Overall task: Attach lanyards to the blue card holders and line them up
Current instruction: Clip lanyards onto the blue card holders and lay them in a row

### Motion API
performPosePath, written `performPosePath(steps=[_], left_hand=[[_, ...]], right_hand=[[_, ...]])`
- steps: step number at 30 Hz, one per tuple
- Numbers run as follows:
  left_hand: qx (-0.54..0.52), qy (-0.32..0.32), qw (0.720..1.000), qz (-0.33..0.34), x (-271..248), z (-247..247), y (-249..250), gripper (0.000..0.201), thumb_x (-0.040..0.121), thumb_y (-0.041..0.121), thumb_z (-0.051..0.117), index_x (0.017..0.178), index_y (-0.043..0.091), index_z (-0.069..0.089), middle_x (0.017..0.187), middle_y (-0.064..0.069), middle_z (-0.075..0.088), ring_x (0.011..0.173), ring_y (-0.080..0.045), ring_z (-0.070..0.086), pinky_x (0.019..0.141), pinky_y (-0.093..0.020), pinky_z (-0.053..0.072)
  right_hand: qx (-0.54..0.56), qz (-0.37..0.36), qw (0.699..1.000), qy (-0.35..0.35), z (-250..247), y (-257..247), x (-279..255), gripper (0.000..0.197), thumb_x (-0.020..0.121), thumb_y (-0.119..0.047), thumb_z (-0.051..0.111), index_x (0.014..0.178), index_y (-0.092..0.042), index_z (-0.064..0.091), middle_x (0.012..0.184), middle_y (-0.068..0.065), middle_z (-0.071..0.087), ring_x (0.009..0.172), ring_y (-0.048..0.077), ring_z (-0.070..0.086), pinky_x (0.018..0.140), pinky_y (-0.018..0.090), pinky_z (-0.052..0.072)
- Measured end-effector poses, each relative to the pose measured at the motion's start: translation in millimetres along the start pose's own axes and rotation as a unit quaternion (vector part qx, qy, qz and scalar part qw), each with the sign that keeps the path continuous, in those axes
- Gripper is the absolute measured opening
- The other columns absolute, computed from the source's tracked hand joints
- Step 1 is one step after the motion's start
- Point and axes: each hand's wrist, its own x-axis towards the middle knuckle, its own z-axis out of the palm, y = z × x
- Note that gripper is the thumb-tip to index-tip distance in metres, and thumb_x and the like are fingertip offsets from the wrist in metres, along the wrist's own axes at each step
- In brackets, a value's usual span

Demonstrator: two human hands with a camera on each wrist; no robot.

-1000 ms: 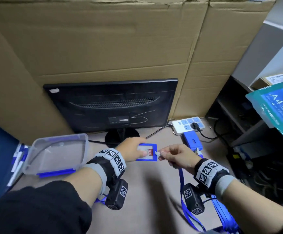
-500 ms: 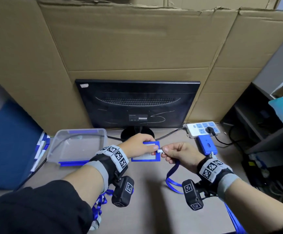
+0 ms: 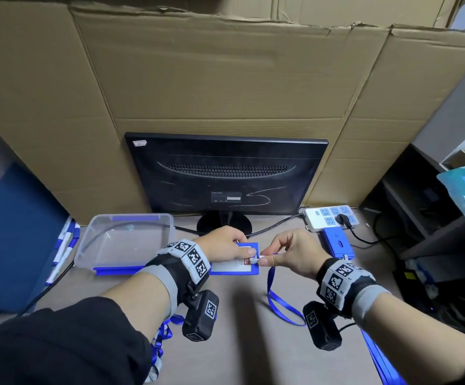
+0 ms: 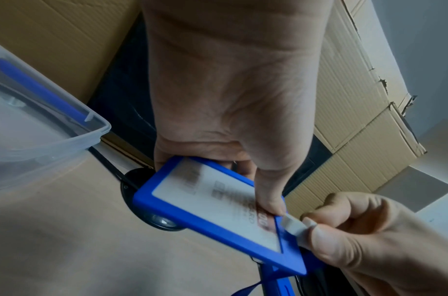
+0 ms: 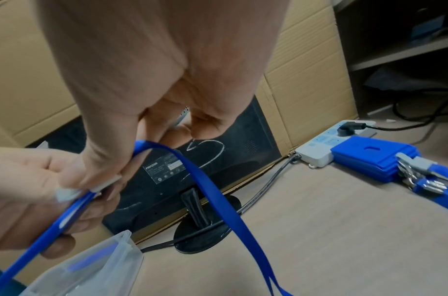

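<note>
Both my hands are working above bare tabletop (image 3: 242, 329): left hand (image 3: 223, 244) gripping the blue card holder (image 4: 217, 216), right hand (image 3: 289, 252) pinching the lanyard clip (image 4: 297, 225) at its edge.

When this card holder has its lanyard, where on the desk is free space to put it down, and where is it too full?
Bare desk lies between the two forearms, in front of the held card holder. Crowded: the right side, with the finished holders, the power strip and lanyards; the left, with the clear box; behind, the monitor stand.
</note>
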Motion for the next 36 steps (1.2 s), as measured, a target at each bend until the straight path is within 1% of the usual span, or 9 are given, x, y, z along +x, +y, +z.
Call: performPosePath(steps=[4,8,14,19,22,28,30,34,36], left_hand=[[0.025,0.038,0.999,-0.027,5,3,1,0.026,0.098,0.043,0.067,0.089,0.019,0.069,0.084,0.005,0.065,0.071,-0.008,0.056,0.062,-0.022,0.043],[-0.121,0.066,0.985,-0.107,12,3,-6,0.039,0.106,0.050,0.047,0.093,0.016,0.059,0.090,-0.007,0.062,0.070,-0.020,0.055,0.069,-0.030,0.043],[-0.458,-0.087,0.876,-0.124,4,11,21,0.044,0.110,0.052,0.033,0.099,0.015,0.054,0.128,-0.012,0.073,0.069,-0.028,0.062,0.060,-0.032,0.039],[-0.396,-0.066,0.904,-0.145,9,23,42,0.052,0.111,0.051,0.033,0.087,0.011,0.056,0.090,-0.021,0.069,0.063,-0.024,0.056,0.060,-0.030,0.042],[-0.412,-0.011,0.900,-0.143,17,22,39,0.049,0.110,0.050,0.035,0.084,0.012,0.050,0.071,-0.014,0.058,0.056,-0.022,0.048,0.058,-0.029,0.039],[-0.489,0.002,0.866,-0.108,23,10,64,0.048,0.109,0.048,0.038,0.076,0.015,0.047,0.070,-0.011,0.050,0.059,-0.021,0.044,0.066,-0.031,0.040],[-0.496,0.002,0.863,-0.093,23,6,69,0.048,0.109,0.048,0.037,0.074,0.016,0.048,0.072,-0.010,0.051,0.062,-0.021,0.045,0.068,-0.031,0.042],[-0.499,0.036,0.860,-0.096,7,-4,63,0.047,0.109,0.048,0.037,0.078,0.015,0.050,0.071,-0.009,0.054,0.063,-0.022,0.048,0.068,-0.032,0.043],[-0.490,0.101,0.858,-0.115,-3,-13,47,0.046,0.110,0.049,0.036,0.084,0.014,0.052,0.074,-0.009,0.057,0.063,-0.022,0.051,0.065,-0.030,0.050]], right_hand=[[0.053,-0.009,0.999,-0.001,-2,-3,4,0.019,0.078,-0.010,0.088,0.084,0.000,0.073,0.067,-0.007,0.071,0.061,0.008,0.058,0.060,0.018,0.047],[0.226,0.021,0.974,0.008,-8,-5,8,0.016,0.095,-0.002,0.068,0.110,0.001,0.062,0.084,0.013,0.067,0.064,0.019,0.064,0.061,0.026,0.058],[0.453,0.034,0.890,0.045,-24,-11,12,0.017,0.104,-0.009,0.054,0.111,-0.003,0.069,0.084,0.003,0.062,0.073,0.015,0.071,0.076,0.024,0.062],[0.484,0.018,0.848,0.215,-52,8,30,0.019,0.109,-0.018,0.047,0.100,-0.003,0.054,0.083,0.008,0.057,0.080,0.026,0.072,0.081,0.032,0.064],[0.357,0.000,0.894,0.271,-64,37,41,0.011,0.110,-0.013,0.041,0.103,-0.007,0.048,0.095,0.017,0.057,0.089,0.030,0.066,0.077,0.028,0.061],[0.097,0.068,0.993,-0.028,-46,47,36,0.059,0.078,0.020,0.062,0.126,-0.011,0.048,0.083,0.009,0.056,0.074,0.020,0.052,0.065,0.026,0.047],[0.041,0.048,0.988,-0.138,-32,43,39,0.062,0.075,0.008,0.076,0.124,-0.023,0.052,0.072,-0.001,0.051,0.068,0.015,0.046,0.060,0.022,0.041],[0.027,0.005,0.973,-0.231,-3,31,60,0.008,0.096,-0.022,0.072,0.090,-0.026,0.070,0.075,-0.006,0.063,0.070,0.010,0.053,0.070,0.020,0.042],[-0.012,0.013,0.964,-0.264,13,22,72,0.028,0.103,-0.030,0.061,0.079,-0.026,0.074,0.076,0.004,0.067,0.065,0.013,0.054,0.061,0.020,0.044]])
